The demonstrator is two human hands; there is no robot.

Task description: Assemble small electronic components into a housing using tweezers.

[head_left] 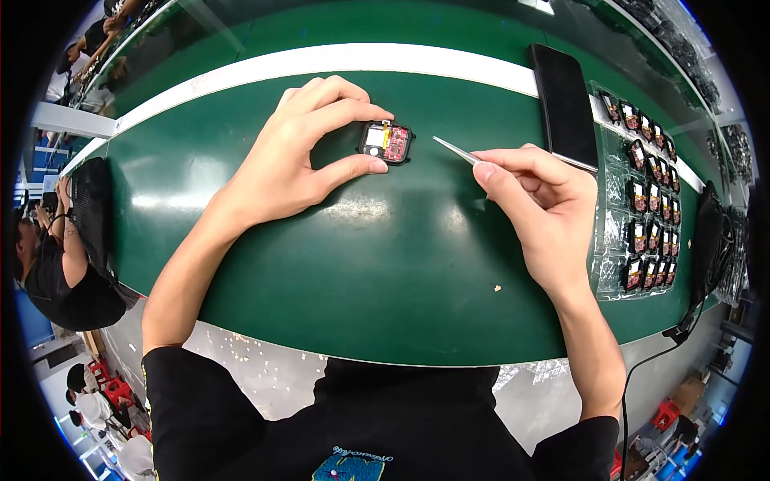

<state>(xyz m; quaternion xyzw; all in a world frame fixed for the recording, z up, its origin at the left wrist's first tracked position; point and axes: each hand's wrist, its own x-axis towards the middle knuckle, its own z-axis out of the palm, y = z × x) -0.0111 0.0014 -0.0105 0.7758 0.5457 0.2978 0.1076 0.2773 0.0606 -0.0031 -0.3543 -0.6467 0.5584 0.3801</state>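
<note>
A small black watch-like case (396, 146) lies on the green tabletop. Inside it show a red circuit board, a white block and a strip of yellow tape. My left hand (309, 144) grips the case, thumb at its lower edge and fingertips at its upper edge. To the right, my right hand (541, 192) pinches metal tweezers (455, 149) between thumb and fingers. The tip of the tweezers points left at the case and stays apart from it. Whether their two prongs touch cannot be made out.
A clear plastic tray (611, 268) at the right holds several similar cases in rows. Beside it lies a black phone-like slab (565, 104). A black bag-like item (706, 248) with a cable sits at the right edge. A tiny crumb (497, 288) is on the green table (361, 280). Other people are at the left.
</note>
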